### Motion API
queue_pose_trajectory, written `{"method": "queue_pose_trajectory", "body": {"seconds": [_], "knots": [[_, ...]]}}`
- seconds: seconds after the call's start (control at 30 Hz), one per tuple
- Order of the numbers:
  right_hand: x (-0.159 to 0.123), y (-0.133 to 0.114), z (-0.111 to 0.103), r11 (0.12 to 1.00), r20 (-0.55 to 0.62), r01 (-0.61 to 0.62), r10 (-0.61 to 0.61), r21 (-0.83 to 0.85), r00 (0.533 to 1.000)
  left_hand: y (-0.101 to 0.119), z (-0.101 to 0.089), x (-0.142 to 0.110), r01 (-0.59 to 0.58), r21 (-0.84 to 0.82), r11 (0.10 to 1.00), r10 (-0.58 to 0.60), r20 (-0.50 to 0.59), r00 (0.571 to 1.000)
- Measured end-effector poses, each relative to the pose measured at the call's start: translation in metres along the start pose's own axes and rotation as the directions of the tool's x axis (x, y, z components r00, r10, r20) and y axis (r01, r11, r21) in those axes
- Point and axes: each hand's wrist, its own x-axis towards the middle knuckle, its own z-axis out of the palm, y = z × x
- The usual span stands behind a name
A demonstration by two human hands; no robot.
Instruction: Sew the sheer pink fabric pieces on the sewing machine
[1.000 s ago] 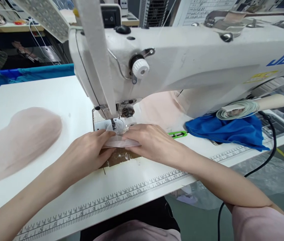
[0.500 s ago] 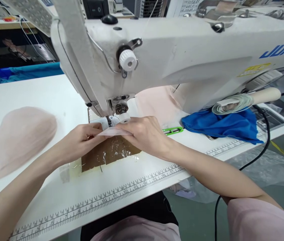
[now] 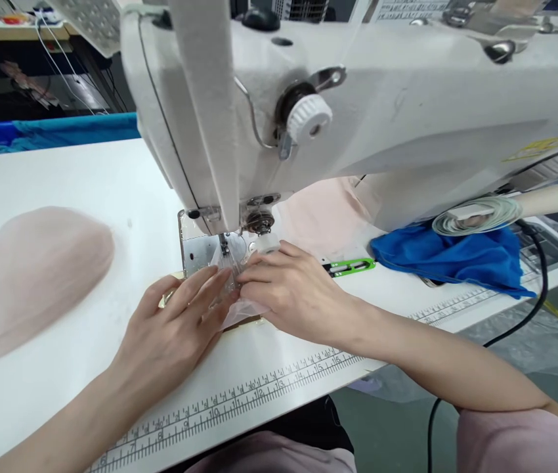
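Note:
A small piece of sheer whitish fabric (image 3: 244, 311) lies at the presser foot (image 3: 224, 247) of a white sewing machine (image 3: 397, 85). My left hand (image 3: 175, 325) rests at the near left of the foot, fingers stretched out, with the fingertips on the fabric's left side. On the other side, my right hand (image 3: 293, 289) has its fingers bent and pressed together on the fabric's edge. The metal needle plate (image 3: 196, 255) shows left of the foot. Both hands mostly cover the brown taped patch in front, and the needle tip cannot be made out.
Sheer pink cut pieces (image 3: 52, 263) lie on the table at left. More pink fabric (image 3: 325, 213) is under the machine arm. At right are green thread snips (image 3: 352, 266), a blue cloth (image 3: 456, 259) and a coil of pale cord (image 3: 478, 215). A ruler strip (image 3: 239, 401) runs along the front edge.
My left hand has gone from pinching the fabric to lying spread on it, nearer to me. The fabric has moved from in front of the foot to beneath it. The view has shifted closer.

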Motion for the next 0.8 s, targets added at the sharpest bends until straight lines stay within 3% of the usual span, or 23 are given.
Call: {"method": "queue_pose_trajectory", "body": {"seconds": [0.17, 0.6, 0.8], "knots": [[-0.001, 0.000, 0.001, 1.000, -0.012, 0.007, -0.007, -0.001, 1.000, 0.001, 0.003, -0.004, 0.053, -0.094, 0.994, -0.047, 0.068, 0.997], [0.005, 0.011, 0.017, 0.995, -0.177, 0.017, -0.034, -0.095, 0.984, -0.015, 0.011, 0.006, 0.077, -0.110, 0.991, -0.073, 0.038, 0.997], [0.010, 0.016, 0.020, 0.993, -0.146, -0.012, -0.006, -0.120, 0.989, -0.021, 0.016, 0.008, 0.135, -0.132, 0.982, -0.126, 0.073, 0.989]]}}
